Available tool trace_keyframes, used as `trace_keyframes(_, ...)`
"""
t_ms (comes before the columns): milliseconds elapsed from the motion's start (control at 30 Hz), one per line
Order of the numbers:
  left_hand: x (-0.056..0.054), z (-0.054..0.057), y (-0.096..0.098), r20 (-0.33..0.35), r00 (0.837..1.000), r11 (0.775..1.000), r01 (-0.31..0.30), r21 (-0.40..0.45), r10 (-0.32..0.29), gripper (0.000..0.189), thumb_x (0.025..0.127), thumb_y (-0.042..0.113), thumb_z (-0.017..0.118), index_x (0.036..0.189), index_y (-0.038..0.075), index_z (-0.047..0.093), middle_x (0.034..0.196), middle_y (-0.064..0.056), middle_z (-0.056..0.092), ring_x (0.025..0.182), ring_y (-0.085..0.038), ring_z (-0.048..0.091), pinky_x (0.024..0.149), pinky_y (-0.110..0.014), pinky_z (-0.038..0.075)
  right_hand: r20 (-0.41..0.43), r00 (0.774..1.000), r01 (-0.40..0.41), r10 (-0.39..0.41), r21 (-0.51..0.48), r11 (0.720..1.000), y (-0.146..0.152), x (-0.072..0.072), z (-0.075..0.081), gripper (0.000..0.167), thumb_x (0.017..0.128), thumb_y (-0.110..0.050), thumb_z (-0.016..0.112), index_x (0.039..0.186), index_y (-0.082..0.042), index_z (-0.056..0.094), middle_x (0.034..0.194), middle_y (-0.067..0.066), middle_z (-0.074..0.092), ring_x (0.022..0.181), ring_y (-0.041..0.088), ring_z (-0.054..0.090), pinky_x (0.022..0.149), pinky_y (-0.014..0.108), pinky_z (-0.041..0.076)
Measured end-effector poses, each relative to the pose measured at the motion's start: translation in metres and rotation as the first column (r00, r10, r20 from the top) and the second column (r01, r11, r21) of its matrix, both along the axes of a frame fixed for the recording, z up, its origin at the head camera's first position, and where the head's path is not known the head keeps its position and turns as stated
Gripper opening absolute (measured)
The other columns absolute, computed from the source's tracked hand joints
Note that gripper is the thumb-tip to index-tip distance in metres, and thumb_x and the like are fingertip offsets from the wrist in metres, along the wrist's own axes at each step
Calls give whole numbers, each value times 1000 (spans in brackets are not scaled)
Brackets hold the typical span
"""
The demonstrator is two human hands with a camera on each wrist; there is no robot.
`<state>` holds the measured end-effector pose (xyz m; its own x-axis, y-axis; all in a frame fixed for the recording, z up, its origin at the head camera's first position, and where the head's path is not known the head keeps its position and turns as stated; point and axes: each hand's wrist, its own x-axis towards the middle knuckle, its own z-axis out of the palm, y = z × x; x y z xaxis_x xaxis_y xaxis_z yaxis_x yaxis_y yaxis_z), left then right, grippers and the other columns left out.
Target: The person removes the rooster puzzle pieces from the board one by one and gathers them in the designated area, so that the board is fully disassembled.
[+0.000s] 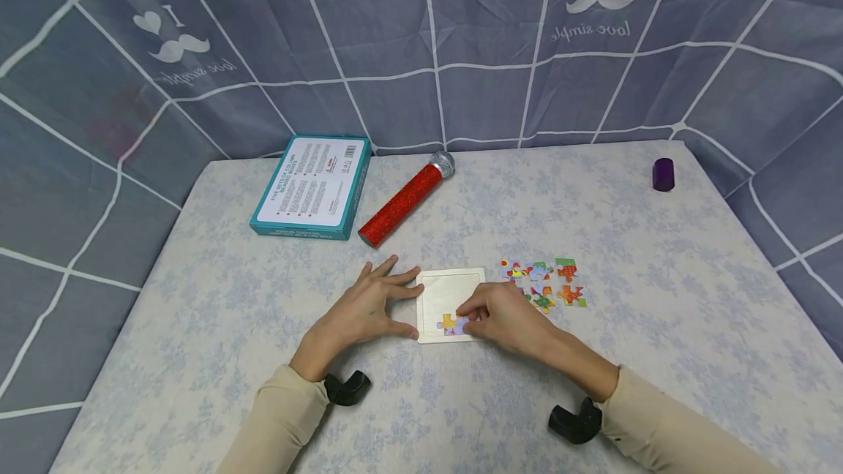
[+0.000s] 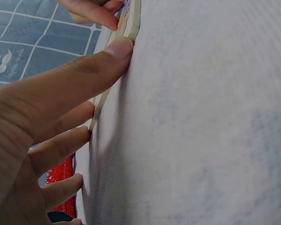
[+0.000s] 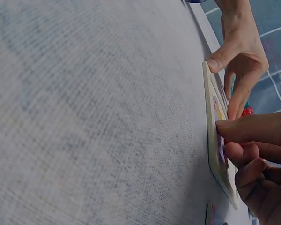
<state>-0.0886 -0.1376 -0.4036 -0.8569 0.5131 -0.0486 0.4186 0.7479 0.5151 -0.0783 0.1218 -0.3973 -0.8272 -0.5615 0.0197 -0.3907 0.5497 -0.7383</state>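
A pale, square puzzle tray (image 1: 431, 298) with a raised rim lies flat on the table. My left hand (image 1: 362, 309) is spread along its left side; in the left wrist view the thumb (image 2: 118, 49) touches the tray's corner and two fingertips meet its edge. Over the tray, my right hand (image 1: 510, 317) pinches a purplish jigsaw piece (image 3: 220, 147) between thumb and bent fingers. Beside that, a yellow-and-lilac jigsaw piece (image 1: 449, 324) lies in the tray's lower part. Fingers partly cover the pinched piece, so whether the two are joined I cannot tell.
Several loose colourful jigsaw pieces (image 1: 568, 282) lie right of the tray. Behind the left hand are a red glittery microphone (image 1: 403, 203) and a teal-edged box (image 1: 312, 185). A dark purple cylinder (image 1: 663, 175) stands far right. Grey-blue curtain (image 1: 487, 35) borders the table.
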Motion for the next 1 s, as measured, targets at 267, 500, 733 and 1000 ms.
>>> trace_keyframes(267,0,0,0,8,1000,1000,-8,1,8,75,63,37,93,128,13,66,147,-2,48,147,-35,21,113,-66,11,24,999,25,-25,-6,1000,-2,0,0,16,76,2,78,89,-6,75,74,-8,60,65,5,54,59,22,49)
trace_keyframes(500,0,0,0,-2,1000,1000,-8,-3,8,74,63,37,93,128,13,67,147,-2,49,147,-36,22,113,-67,12,39,997,67,-67,3,998,-4,1,1,16,74,0,80,86,-8,73,70,-10,60,60,5,54,55,22,47)
trace_keyframes(733,1,0,1,2,1000,1000,-13,-15,13,75,62,38,93,128,13,67,146,-3,49,146,-37,23,113,-67,12,159,985,75,-61,-83,994,2,-1,-1,10,81,-5,76,85,-14,74,66,-7,64,58,9,57,54,23,46)
trace_keyframes(1000,0,-1,1,-13,1000,1000,-5,-13,4,76,62,39,93,128,13,66,146,-3,49,146,-37,23,112,-68,13,311,948,123,-61,-184,975,10,-1,-3,6,84,-11,76,89,-10,73,80,0,70,73,16,66,63,23,50)
